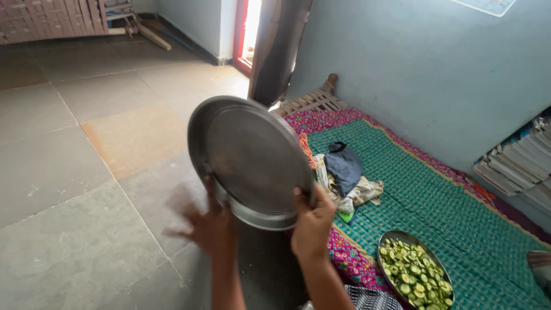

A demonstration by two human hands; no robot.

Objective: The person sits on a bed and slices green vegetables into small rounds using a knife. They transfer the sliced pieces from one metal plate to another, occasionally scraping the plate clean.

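A large round steel plate [249, 158] is held up on edge above the floor, its flat face turned toward me. My right hand [313, 221] grips its lower right rim, thumb on the face. My left hand [209, 227] is blurred by motion at the plate's lower left rim, fingers spread; whether it touches the rim I cannot tell.
A steel bowl of sliced green vegetables [414, 274] sits on a green and pink quilt [436, 195] at the right. Crumpled cloths [344, 172] lie on the quilt. A wooden cot frame [313, 100] leans by the blue wall. Stacked books [519, 166] at far right. Stone tile floor [86, 172] on the left.
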